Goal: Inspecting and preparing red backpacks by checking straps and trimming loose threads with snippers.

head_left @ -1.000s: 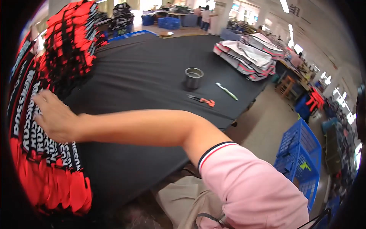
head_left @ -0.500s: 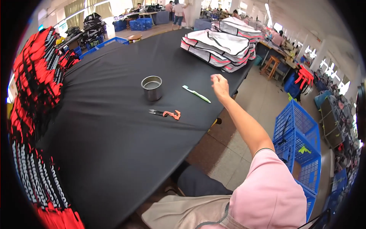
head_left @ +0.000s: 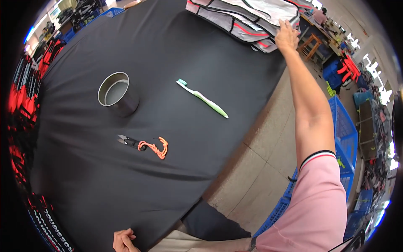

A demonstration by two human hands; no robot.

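Observation:
At the far right of the table, my right hand [head_left: 287, 37] reaches onto the near right corner of a stack of silver-white sewn pieces [head_left: 247, 21] with black and red edging. Its fingers are stretched out and touch the top of the stack. Close to the table's near edge is my left hand [head_left: 124, 240], its fingers loosely curled and nothing visible in them. Between the two hands lie a green-and-white toothbrush [head_left: 203, 99] and small black thread snips [head_left: 132, 143] with an orange cord. Left of the toothbrush stands a metal cup [head_left: 121, 98], apparently with liquid inside.
A black cover [head_left: 168, 185] spreads over the table, slightly wrinkled. Red and black pieces [head_left: 23, 101] are piled along its left side. Blue plastic crates [head_left: 345, 138] stand on the floor to my right, with a wooden stool [head_left: 310, 45] farther off.
My right hand has gone forward from beside the toothbrush to the stack. My left hand has come into view at the bottom. The view has shifted closer over the table.

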